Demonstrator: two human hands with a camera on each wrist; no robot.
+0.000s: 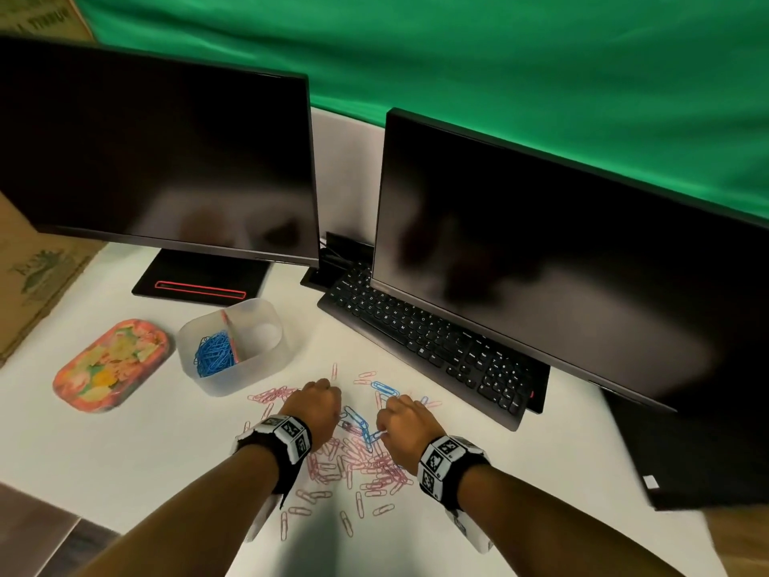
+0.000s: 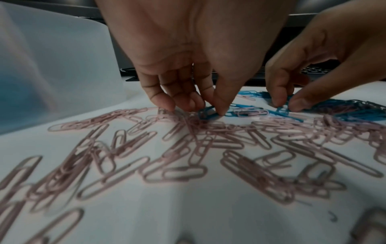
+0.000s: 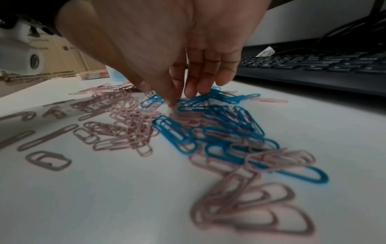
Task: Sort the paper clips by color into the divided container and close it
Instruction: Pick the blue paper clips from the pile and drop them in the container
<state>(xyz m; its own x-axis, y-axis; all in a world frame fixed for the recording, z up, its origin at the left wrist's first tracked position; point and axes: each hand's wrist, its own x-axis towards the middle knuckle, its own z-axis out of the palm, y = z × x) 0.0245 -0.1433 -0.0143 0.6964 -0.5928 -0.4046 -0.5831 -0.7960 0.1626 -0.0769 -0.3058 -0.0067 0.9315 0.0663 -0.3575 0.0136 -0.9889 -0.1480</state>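
Pink paper clips (image 1: 353,464) and blue paper clips (image 1: 358,422) lie mixed in a pile on the white table (image 1: 125,451). My left hand (image 2: 210,109) reaches down into the pile, thumb and fingertips pinching a blue clip (image 2: 205,113). Just to its right, my right hand (image 3: 180,99) pinches another blue clip (image 2: 282,109) among the blue ones (image 3: 221,127). At the back left stands the translucent divided container (image 1: 266,360). Its left compartment holds blue clips (image 1: 214,354). The right compartment looks bare. Its floral lid (image 1: 112,364) lies off, to the container's left.
A black keyboard (image 1: 432,343) lies just behind the right hand, partly under the right monitor (image 1: 561,276). Another monitor (image 1: 166,160) and its stand (image 1: 199,281) are behind the container. A cardboard box (image 1: 29,285) sits at the far left. The table's near edge runs under my forearms.
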